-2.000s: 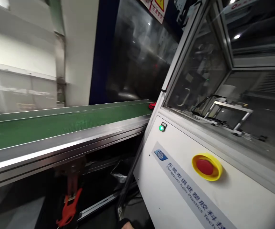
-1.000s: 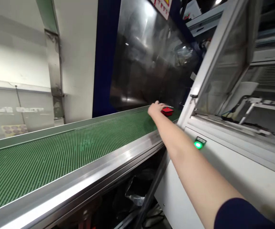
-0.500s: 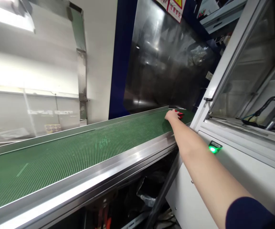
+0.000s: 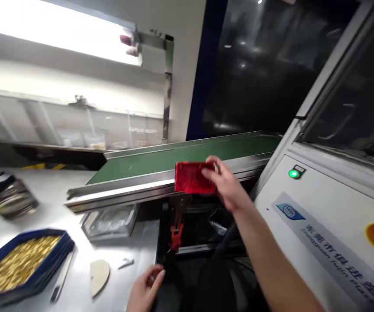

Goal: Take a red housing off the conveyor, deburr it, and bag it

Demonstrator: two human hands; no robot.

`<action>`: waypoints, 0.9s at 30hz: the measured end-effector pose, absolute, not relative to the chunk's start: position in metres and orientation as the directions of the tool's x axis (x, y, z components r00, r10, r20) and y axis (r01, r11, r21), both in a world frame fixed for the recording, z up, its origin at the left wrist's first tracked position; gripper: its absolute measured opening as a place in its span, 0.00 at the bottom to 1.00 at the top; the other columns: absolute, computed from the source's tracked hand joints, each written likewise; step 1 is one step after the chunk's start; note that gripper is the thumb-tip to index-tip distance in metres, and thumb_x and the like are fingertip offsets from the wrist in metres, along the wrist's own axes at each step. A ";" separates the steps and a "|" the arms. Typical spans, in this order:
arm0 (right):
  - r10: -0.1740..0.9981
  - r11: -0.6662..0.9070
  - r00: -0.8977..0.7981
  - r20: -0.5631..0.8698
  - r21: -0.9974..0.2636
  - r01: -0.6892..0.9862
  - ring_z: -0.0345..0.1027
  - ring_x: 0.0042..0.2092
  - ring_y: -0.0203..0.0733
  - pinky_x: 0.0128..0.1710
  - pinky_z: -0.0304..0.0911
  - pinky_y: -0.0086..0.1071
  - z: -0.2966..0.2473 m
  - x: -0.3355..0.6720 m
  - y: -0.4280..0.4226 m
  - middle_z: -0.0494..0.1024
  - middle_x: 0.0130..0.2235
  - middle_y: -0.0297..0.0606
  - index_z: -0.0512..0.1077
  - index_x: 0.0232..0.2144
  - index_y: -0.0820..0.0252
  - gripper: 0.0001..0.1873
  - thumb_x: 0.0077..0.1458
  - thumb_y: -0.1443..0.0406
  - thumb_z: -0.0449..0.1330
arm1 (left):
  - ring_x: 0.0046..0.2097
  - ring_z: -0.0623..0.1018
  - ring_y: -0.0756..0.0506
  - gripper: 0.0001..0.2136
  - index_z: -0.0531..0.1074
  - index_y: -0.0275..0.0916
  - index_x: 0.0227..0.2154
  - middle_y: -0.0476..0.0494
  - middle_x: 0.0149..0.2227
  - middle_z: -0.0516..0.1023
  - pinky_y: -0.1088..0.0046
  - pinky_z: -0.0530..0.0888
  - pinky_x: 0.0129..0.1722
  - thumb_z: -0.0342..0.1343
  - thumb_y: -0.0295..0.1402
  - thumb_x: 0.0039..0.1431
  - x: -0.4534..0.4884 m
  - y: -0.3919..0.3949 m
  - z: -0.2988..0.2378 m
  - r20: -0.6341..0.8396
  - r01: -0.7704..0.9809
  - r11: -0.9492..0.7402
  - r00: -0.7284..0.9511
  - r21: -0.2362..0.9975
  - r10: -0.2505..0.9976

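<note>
My right hand (image 4: 224,180) pinches the right end of a translucent red plastic rectangular part (image 4: 191,178), thumb across its face and fingers behind. It is held up in front of the near rail of the green conveyor belt (image 4: 161,158), its broad side facing me; the finer shape is blurred. Low in the view, at the edge of the metal table (image 4: 131,242), is my left hand (image 4: 146,288). Its fingers are curled in toward the thumb, and whatever may be inside them is hidden. Near it lie a small metal tool (image 4: 126,263) and a cream half-round piece (image 4: 99,276).
A blue tray (image 4: 66,242) of small gold-coloured pieces and a knife-like tool (image 4: 62,275) are at left. A clear box (image 4: 111,221) sits below the belt's end. An orange-handled clamp (image 4: 175,237) hangs under the conveyor. On the right stands a white machine cabinet (image 4: 281,186).
My right hand has come back from the belt's far end, bringing the red part close. The view has swung left and down, so the table and my left hand now show.
</note>
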State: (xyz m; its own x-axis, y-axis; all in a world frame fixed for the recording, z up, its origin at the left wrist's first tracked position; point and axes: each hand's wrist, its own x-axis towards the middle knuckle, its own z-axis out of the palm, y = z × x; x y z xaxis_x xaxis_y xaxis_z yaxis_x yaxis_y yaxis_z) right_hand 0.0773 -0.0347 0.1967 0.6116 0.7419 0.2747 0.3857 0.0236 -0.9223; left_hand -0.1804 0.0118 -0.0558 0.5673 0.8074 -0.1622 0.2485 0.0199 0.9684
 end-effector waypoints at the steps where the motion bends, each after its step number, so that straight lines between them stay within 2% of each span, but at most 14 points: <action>1: 0.795 0.138 0.583 0.167 -0.986 0.095 0.77 0.37 0.43 0.32 0.74 0.36 0.164 0.042 -0.053 0.78 0.45 0.36 0.60 0.52 0.48 0.22 0.59 0.54 0.61 | 0.40 0.79 0.37 0.23 0.81 0.46 0.42 0.44 0.36 0.80 0.62 0.74 0.42 0.67 0.56 0.50 -0.187 0.004 -0.059 -0.131 0.057 0.120 0.580 0.991 0.804; 2: 0.837 0.152 0.545 0.051 -0.978 -0.143 0.77 0.37 0.45 0.31 0.74 0.36 0.131 0.008 -0.071 0.77 0.46 0.36 0.60 0.50 0.47 0.24 0.56 0.53 0.65 | 0.44 0.79 0.35 0.32 0.79 0.46 0.48 0.41 0.43 0.81 0.61 0.74 0.45 0.69 0.59 0.43 -0.196 -0.007 -0.060 -0.100 -0.129 0.215 0.587 0.968 0.804; 4: 0.870 0.100 0.476 -0.129 -0.899 -0.426 0.77 0.38 0.46 0.31 0.74 0.37 0.068 -0.057 -0.106 0.77 0.47 0.37 0.60 0.50 0.45 0.28 0.53 0.51 0.68 | 0.55 0.75 0.30 0.47 0.72 0.47 0.58 0.36 0.55 0.77 0.58 0.73 0.51 0.71 0.63 0.33 -0.216 -0.036 -0.059 -0.083 -0.386 0.378 0.599 0.842 0.796; 6: 0.841 0.034 0.471 -0.266 -0.844 -0.536 0.76 0.39 0.48 0.38 0.75 0.41 0.015 -0.113 -0.140 0.77 0.43 0.36 0.60 0.51 0.44 0.32 0.51 0.47 0.70 | 0.62 0.70 0.26 0.50 0.68 0.49 0.62 0.35 0.59 0.75 0.55 0.71 0.58 0.72 0.62 0.34 -0.239 -0.068 -0.051 -0.136 -0.464 0.491 0.611 0.737 0.780; 8: 0.813 -0.039 0.458 -0.360 -0.818 -0.574 0.75 0.40 0.48 0.43 0.74 0.43 -0.022 -0.154 -0.174 0.77 0.44 0.37 0.60 0.52 0.44 0.39 0.45 0.41 0.71 | 0.62 0.71 0.28 0.45 0.64 0.51 0.65 0.36 0.58 0.76 0.53 0.71 0.59 0.71 0.55 0.44 -0.259 -0.096 -0.038 -0.228 -0.479 0.587 0.615 0.652 0.755; 10: 0.829 -0.139 0.378 -0.411 -0.808 -0.572 0.73 0.36 0.47 0.38 0.74 0.43 -0.042 -0.174 -0.206 0.77 0.44 0.38 0.64 0.48 0.46 0.40 0.42 0.32 0.65 | 0.58 0.76 0.30 0.36 0.64 0.48 0.66 0.35 0.56 0.78 0.52 0.71 0.59 0.64 0.50 0.56 -0.277 -0.117 -0.026 -0.333 -0.481 0.695 0.637 0.534 0.696; 12: 0.853 -0.246 0.319 -0.414 -0.857 -0.454 0.70 0.32 0.46 0.33 0.71 0.41 -0.050 -0.172 -0.233 0.77 0.38 0.39 0.69 0.40 0.51 0.38 0.47 0.27 0.53 | 0.53 0.80 0.32 0.29 0.67 0.42 0.64 0.33 0.52 0.80 0.51 0.71 0.58 0.57 0.47 0.63 -0.291 -0.131 -0.017 -0.418 -0.453 0.794 0.681 0.405 0.602; 14: 0.842 -0.335 0.364 -0.399 -0.914 -0.228 0.69 0.32 0.45 0.33 0.68 0.39 -0.048 -0.157 -0.250 0.76 0.32 0.40 0.72 0.35 0.53 0.34 0.56 0.31 0.50 | 0.50 0.82 0.33 0.26 0.71 0.37 0.61 0.31 0.50 0.82 0.52 0.71 0.57 0.53 0.45 0.66 -0.303 -0.143 -0.010 -0.477 -0.398 0.857 0.714 0.326 0.513; 16: 0.814 -0.402 0.425 -0.397 -0.912 -0.081 0.69 0.33 0.45 0.35 0.68 0.37 -0.039 -0.139 -0.255 0.77 0.32 0.40 0.74 0.36 0.53 0.25 0.61 0.40 0.55 | 0.51 0.82 0.32 0.25 0.72 0.34 0.59 0.30 0.49 0.82 0.52 0.71 0.57 0.54 0.43 0.65 -0.311 -0.157 -0.004 -0.506 -0.330 0.901 0.747 0.283 0.432; 19: 0.859 -0.376 0.331 -0.391 -0.920 -0.111 0.72 0.37 0.44 0.39 0.70 0.37 -0.017 -0.126 -0.248 0.79 0.38 0.40 0.75 0.37 0.52 0.15 0.64 0.49 0.58 | 0.51 0.81 0.30 0.25 0.72 0.32 0.56 0.26 0.47 0.83 0.53 0.71 0.55 0.59 0.42 0.59 -0.316 -0.174 0.004 -0.498 -0.209 0.953 0.816 0.218 0.293; 22: 0.917 -0.357 0.130 -0.377 -0.921 -0.154 0.73 0.37 0.41 0.39 0.69 0.34 0.002 -0.132 -0.229 0.80 0.36 0.38 0.76 0.36 0.53 0.14 0.66 0.52 0.58 | 0.48 0.83 0.33 0.28 0.70 0.33 0.56 0.26 0.48 0.83 0.60 0.74 0.48 0.64 0.37 0.52 -0.320 -0.180 0.005 -0.488 -0.074 0.978 0.858 0.193 0.161; 24: 0.918 -0.380 0.034 -0.395 -0.901 -0.212 0.72 0.34 0.39 0.37 0.68 0.32 0.006 -0.141 -0.218 0.80 0.33 0.36 0.77 0.35 0.55 0.15 0.67 0.53 0.57 | 0.43 0.83 0.39 0.27 0.72 0.34 0.55 0.32 0.45 0.83 0.67 0.74 0.43 0.65 0.33 0.51 -0.323 -0.178 0.002 -0.505 -0.022 0.982 0.856 0.186 0.114; 27: 0.913 -0.391 -0.009 -0.409 -0.866 -0.310 0.71 0.32 0.37 0.34 0.66 0.31 0.002 -0.152 -0.210 0.79 0.31 0.35 0.75 0.32 0.57 0.18 0.68 0.53 0.57 | 0.35 0.79 0.47 0.19 0.76 0.35 0.46 0.43 0.36 0.81 0.74 0.72 0.37 0.66 0.31 0.50 -0.327 -0.173 -0.002 -0.543 -0.008 0.986 0.834 0.166 0.099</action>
